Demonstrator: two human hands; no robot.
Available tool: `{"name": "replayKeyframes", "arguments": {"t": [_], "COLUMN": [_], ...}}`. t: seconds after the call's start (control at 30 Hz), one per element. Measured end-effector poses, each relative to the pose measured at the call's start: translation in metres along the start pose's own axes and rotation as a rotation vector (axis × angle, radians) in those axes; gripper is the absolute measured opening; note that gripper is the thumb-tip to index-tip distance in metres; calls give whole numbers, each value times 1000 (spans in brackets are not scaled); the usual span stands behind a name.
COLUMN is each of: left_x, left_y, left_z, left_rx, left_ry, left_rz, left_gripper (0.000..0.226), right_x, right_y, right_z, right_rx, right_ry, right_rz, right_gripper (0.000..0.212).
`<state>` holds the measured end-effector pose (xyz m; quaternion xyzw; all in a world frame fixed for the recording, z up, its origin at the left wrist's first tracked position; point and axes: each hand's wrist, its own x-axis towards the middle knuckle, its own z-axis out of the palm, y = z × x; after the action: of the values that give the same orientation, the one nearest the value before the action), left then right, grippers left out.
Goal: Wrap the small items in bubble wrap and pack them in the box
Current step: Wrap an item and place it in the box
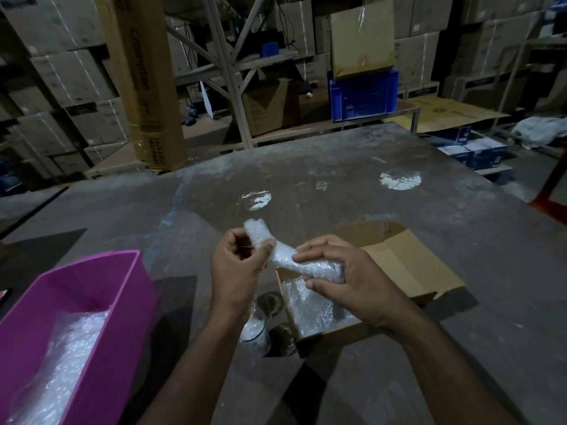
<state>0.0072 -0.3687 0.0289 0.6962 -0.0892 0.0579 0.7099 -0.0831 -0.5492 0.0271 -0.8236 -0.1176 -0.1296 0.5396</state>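
Note:
Both hands hold one bubble-wrapped bundle point(283, 254) just above the near-left corner of the open cardboard box point(408, 265). My left hand point(237, 265) pinches the loose twisted end of the wrap. My right hand point(346, 277) grips the thicker end, where a dark item shows through the wrap. More bubble wrap point(310, 311) lies inside the box. A glass point(256, 331) with wrap in it and two dark round items point(270, 302) stand on the table left of the box, partly hidden by my left forearm.
A pink bin point(101, 280) holding bubble wrap sits at the near left of the grey table point(337, 185). Stacked cartons, a metal rack and a blue crate point(363, 96) stand beyond the table's far edge. An orange stool point(549, 197) is at the right.

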Motion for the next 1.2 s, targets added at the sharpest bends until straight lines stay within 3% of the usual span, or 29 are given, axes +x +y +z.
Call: {"name": "replayKeyframes", "arguments": {"t": [0.1, 0.23, 0.4, 0.53, 0.67, 0.77, 0.9, 1.0, 1.2], "left_x": [-3, -13, -19, -21, -25, -28, -22, -21, -27], "left_y": [0, 6, 12, 11, 9, 8, -1, -6, -9], "left_z": [-3, -1, 3, 4, 2, 0, -6, -10, -19], "left_rx": [193, 397, 345, 271, 86, -91, -178, -237, -301], "left_ry": [-75, -304, -632, -728, -725, -608, -414, -375, -318], "left_rz": [42, -35, -94, -1, -30, -68, -64, -59, -103], "left_gripper": [13, 6, 15, 17, 13, 18, 30, 35, 31], "right_x": [0, 2, 4, 6, 8, 10, 10, 10, 7], "right_y": [1, 0, 5, 8, 7, 6, 3, -3, -7], "right_z": [-1, -1, -3, 0, 1, 4, 9, 11, 19], "right_rx": [-20, 151, 243, 325, 418, 391, 338, 309, 367], "right_ry": [74, 198, 289, 314, 288, 215, 139, 62, -65], "right_rz": [19, 19, 46, 80, 133, 145, 135, 166, 138], "right_gripper": [27, 17, 18, 27, 13, 8, 21, 34, 35]}}
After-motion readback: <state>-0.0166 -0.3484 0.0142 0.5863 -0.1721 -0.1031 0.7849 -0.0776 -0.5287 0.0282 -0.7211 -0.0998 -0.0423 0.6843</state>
